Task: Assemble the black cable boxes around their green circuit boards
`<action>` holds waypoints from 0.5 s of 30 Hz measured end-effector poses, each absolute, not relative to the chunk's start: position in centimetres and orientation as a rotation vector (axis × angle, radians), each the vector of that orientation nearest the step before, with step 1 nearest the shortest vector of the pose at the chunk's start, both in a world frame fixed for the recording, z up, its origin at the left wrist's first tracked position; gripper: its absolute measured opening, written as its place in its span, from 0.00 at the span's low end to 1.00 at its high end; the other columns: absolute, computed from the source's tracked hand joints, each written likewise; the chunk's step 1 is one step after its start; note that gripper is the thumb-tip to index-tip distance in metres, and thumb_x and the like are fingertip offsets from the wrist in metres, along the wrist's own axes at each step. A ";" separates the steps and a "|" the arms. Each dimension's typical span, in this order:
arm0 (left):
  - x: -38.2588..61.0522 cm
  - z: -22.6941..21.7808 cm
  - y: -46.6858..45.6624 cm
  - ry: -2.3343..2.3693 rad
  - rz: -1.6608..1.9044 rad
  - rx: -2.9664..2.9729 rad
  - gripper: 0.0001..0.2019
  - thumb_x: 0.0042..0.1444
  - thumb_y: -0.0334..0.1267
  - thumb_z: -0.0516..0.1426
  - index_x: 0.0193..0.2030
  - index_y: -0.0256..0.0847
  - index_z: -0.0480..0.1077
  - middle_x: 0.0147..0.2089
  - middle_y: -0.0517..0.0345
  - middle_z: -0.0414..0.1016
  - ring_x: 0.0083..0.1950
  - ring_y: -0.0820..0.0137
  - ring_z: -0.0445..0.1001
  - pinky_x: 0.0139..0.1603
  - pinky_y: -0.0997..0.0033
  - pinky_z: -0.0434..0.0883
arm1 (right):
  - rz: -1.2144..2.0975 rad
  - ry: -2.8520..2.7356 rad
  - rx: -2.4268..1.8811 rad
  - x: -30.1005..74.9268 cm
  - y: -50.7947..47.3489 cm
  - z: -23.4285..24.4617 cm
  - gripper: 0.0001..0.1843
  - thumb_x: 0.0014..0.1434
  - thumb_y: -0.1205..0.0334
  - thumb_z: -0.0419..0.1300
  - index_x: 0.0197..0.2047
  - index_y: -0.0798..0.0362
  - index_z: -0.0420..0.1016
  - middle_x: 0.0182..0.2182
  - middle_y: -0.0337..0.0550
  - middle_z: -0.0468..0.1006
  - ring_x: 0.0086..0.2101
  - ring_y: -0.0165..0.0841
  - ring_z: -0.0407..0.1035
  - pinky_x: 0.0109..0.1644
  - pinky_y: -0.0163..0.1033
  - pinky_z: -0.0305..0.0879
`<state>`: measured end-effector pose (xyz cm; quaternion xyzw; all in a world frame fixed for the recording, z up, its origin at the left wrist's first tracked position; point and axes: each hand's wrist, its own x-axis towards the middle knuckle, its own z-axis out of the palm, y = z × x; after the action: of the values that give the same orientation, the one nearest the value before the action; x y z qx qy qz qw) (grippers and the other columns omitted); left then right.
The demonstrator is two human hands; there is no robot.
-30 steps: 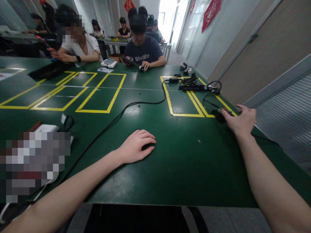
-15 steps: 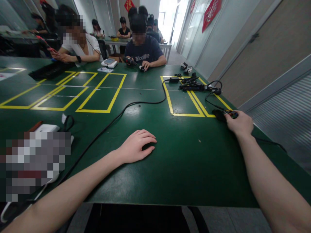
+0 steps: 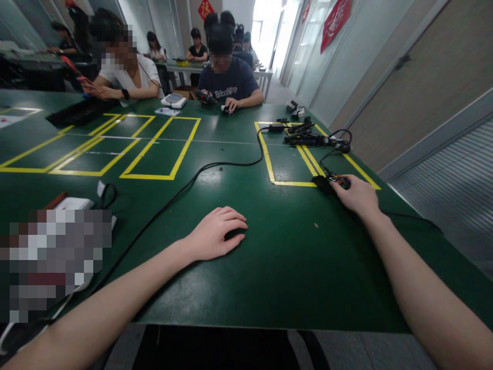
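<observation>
Two hands on dark green table [image 3: 292,262]. Your right hand [image 3: 356,196] clenched round small black plug with coloured wires [image 3: 332,181]; plug sits low at table, just ahead of knuckles. Your left hand [image 3: 215,234] released, palm down, holding nothing. Grasp made; plug not yet lifted.

white lettering on a person's dark shirt [image 3: 230,92], blurred beyond reading, red wall banner [image 3: 335,18] characters illegible

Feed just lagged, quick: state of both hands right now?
Left hand: open, palm down on the green table, holding nothing.
Right hand: closed on a black corded device.
</observation>
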<state>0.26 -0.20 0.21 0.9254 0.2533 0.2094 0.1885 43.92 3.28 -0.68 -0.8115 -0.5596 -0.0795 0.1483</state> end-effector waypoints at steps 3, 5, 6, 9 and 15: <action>0.3 0.2 -0.2 0.718 0.579 2.604 0.09 0.68 0.38 0.59 0.50 0.43 0.79 0.55 0.52 0.82 0.57 0.59 0.78 0.60 0.53 0.73 | -0.149 -1.664 -2.295 40.5 3.4 -0.8 0.24 0.67 0.50 0.58 0.57 0.57 0.78 0.46 0.60 0.84 0.43 0.51 0.78 0.42 0.47 0.71; 0.2 0.1 -0.2 0.718 0.581 2.606 0.10 0.68 0.37 0.59 0.52 0.43 0.78 0.57 0.51 0.81 0.58 0.59 0.77 0.61 0.53 0.73 | -0.084 -1.818 -2.148 38.1 3.2 -0.8 0.23 0.67 0.51 0.58 0.58 0.56 0.78 0.47 0.58 0.84 0.43 0.50 0.79 0.44 0.48 0.73; 0.2 0.1 -0.3 0.720 0.593 2.607 0.11 0.68 0.37 0.58 0.54 0.44 0.77 0.59 0.50 0.80 0.60 0.58 0.77 0.62 0.52 0.74 | -0.054 -1.919 -2.041 36.9 2.9 -0.8 0.23 0.67 0.52 0.59 0.58 0.56 0.78 0.48 0.57 0.84 0.42 0.49 0.80 0.44 0.49 0.74; 0.3 0.1 -0.4 0.726 0.679 2.600 0.17 0.68 0.37 0.58 0.62 0.44 0.72 0.66 0.47 0.75 0.64 0.57 0.74 0.64 0.51 0.73 | -0.015 -2.252 -1.650 33.5 1.7 -0.5 0.20 0.68 0.54 0.59 0.58 0.54 0.77 0.51 0.55 0.84 0.44 0.48 0.81 0.47 0.49 0.76; 0.3 0.4 -0.7 0.664 0.844 2.574 0.22 0.68 0.40 0.59 0.67 0.42 0.67 0.64 0.44 0.75 0.64 0.57 0.74 0.65 0.52 0.73 | 0.033 -2.713 -0.981 27.6 -2.3 0.4 0.20 0.74 0.54 0.56 0.62 0.55 0.71 0.47 0.51 0.84 0.39 0.39 0.82 0.36 0.38 0.72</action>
<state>0.33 -0.74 0.44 0.9087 0.2344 0.2977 0.1753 27.56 -2.35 0.41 -0.3372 -0.9326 0.0112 0.1279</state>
